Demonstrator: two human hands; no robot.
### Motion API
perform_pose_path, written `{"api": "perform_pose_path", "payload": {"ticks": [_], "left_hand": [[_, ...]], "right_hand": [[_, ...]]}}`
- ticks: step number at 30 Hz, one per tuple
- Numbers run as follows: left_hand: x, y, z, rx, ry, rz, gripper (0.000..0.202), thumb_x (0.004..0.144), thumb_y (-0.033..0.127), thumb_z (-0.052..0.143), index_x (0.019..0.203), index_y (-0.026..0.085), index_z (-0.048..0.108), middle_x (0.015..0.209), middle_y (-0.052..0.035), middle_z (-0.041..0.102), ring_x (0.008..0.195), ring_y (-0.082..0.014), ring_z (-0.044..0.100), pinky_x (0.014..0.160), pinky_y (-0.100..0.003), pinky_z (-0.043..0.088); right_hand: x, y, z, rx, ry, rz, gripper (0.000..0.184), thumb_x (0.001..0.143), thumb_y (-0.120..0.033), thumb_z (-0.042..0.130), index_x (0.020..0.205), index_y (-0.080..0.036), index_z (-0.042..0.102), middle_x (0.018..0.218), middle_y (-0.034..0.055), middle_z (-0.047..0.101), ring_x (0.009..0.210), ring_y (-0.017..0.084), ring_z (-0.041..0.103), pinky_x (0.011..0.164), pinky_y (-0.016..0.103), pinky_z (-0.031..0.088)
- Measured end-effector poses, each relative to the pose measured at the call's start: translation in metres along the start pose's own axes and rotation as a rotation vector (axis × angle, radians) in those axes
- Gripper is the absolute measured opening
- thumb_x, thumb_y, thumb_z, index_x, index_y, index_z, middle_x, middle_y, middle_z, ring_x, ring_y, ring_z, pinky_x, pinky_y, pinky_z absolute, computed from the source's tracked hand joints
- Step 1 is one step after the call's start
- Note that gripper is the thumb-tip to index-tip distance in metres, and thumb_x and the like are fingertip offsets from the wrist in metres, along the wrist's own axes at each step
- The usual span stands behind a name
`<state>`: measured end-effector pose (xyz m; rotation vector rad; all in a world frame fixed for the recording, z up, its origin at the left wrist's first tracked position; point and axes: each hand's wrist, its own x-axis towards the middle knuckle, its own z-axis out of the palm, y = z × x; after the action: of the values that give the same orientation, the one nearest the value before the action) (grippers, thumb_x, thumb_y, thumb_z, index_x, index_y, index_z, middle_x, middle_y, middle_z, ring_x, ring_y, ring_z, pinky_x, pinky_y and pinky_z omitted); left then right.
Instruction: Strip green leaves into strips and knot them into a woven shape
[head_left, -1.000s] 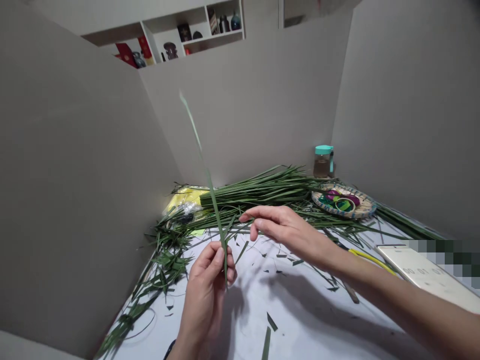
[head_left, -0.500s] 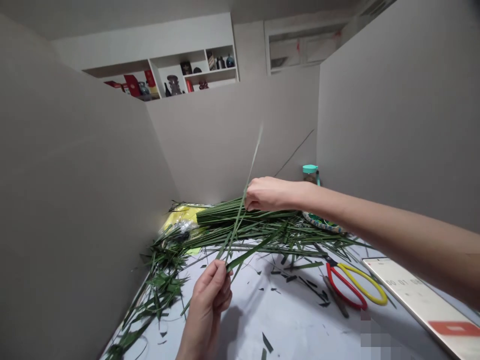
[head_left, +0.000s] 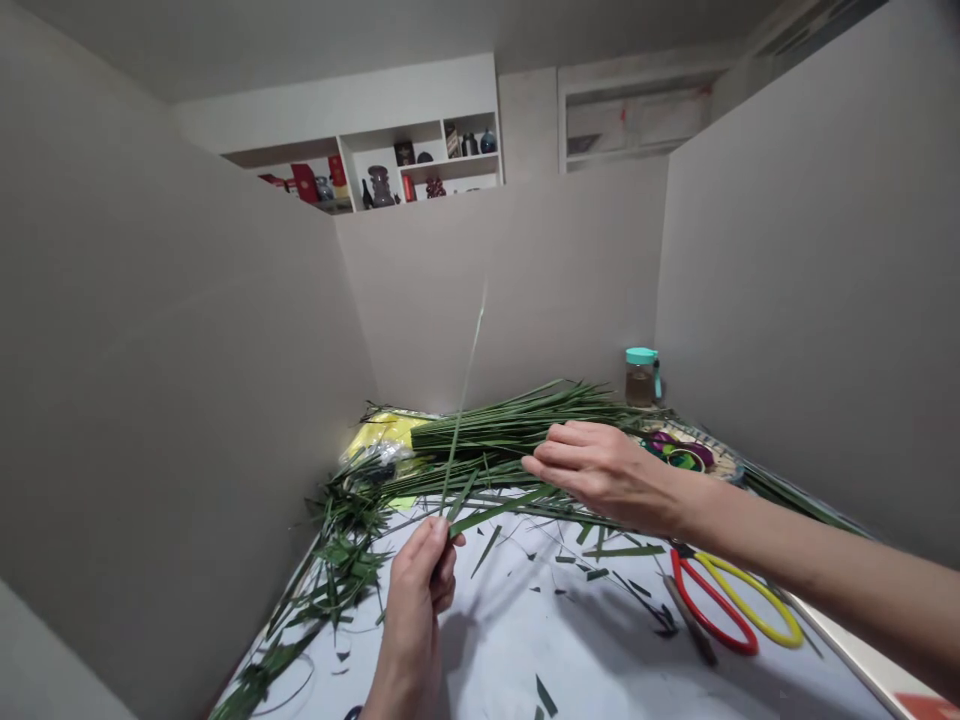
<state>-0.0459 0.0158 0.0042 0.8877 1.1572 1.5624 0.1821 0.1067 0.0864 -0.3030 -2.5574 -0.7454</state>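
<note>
My left hand [head_left: 427, 565] is closed in a pinch around the lower ends of several narrow green leaf strips. One thin strip [head_left: 466, 385] stands up from the fingers, its tip blurred. A wider strip [head_left: 499, 510] slants from the same pinch towards the right. Just above that strip's far end is my right hand [head_left: 589, 465], palm down with its fingers curled together. Whatever its fingertips hold, if anything, is hidden. Behind both hands lies a thick bundle of long green leaves [head_left: 480, 430].
Scissors with red and yellow handles [head_left: 720, 600] lie at right beside a dark slim tool [head_left: 690, 620]. A jar with a turquoise lid [head_left: 640, 378] stands at the back. Leaf scraps [head_left: 546, 695] dot the white table; tangled leaves [head_left: 349, 565] line its left side. Grey partitions [head_left: 510, 280] surround it.
My right hand has moved down and to the right, away from the upright strip. A thin dark strip that rose behind it is out of sight. My left hand keeps its pinch.
</note>
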Motion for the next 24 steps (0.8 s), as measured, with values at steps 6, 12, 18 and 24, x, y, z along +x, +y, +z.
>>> {"api": "perform_pose_path", "payload": {"ticks": [6,12,18,24], "left_hand": [[-0.005,-0.004,0.008,0.09,-0.048,-0.012,0.039,0.076,0.052,0.071,0.068,0.015,0.061,0.051,0.0112,0.022,0.049,-0.006,0.009,0.046,-0.021,0.007],[0.004,-0.011,0.006,0.165,-0.043,-0.047,0.043,0.073,0.057,0.071,0.064,0.016,0.058,0.047,0.0129,0.022,0.044,-0.0046,0.008,0.044,-0.022,0.006],[0.003,-0.009,0.007,0.183,-0.061,-0.034,0.046,0.073,0.06,0.071,0.064,0.017,0.057,0.046,0.0126,0.023,0.043,-0.0048,0.009,0.044,-0.023,0.006],[0.003,-0.009,0.005,0.172,-0.098,-0.022,0.044,0.075,0.057,0.07,0.064,0.018,0.054,0.048,0.0103,0.029,0.045,-0.0061,0.014,0.045,-0.023,0.007]], "right_hand": [[-0.001,0.02,0.024,0.064,-0.133,0.165,0.023,0.094,-0.004,0.048,0.087,-0.015,0.068,0.075,0.0061,0.065,0.07,0.017,0.054,0.061,0.028,0.036],[0.034,-0.014,0.02,0.121,-0.147,0.112,0.018,0.097,-0.016,0.05,0.089,-0.015,0.066,0.081,0.0053,0.067,0.074,0.018,0.056,0.065,0.03,0.036],[0.047,-0.029,0.019,0.112,-0.143,-0.076,0.026,0.1,-0.01,0.041,0.086,-0.015,0.063,0.088,0.0073,0.066,0.082,0.02,0.053,0.069,0.034,0.034],[0.041,-0.011,0.023,0.197,-0.253,-0.087,0.014,0.09,-0.007,0.053,0.082,-0.015,0.063,0.076,0.0059,0.067,0.074,0.019,0.054,0.065,0.031,0.035]]}}
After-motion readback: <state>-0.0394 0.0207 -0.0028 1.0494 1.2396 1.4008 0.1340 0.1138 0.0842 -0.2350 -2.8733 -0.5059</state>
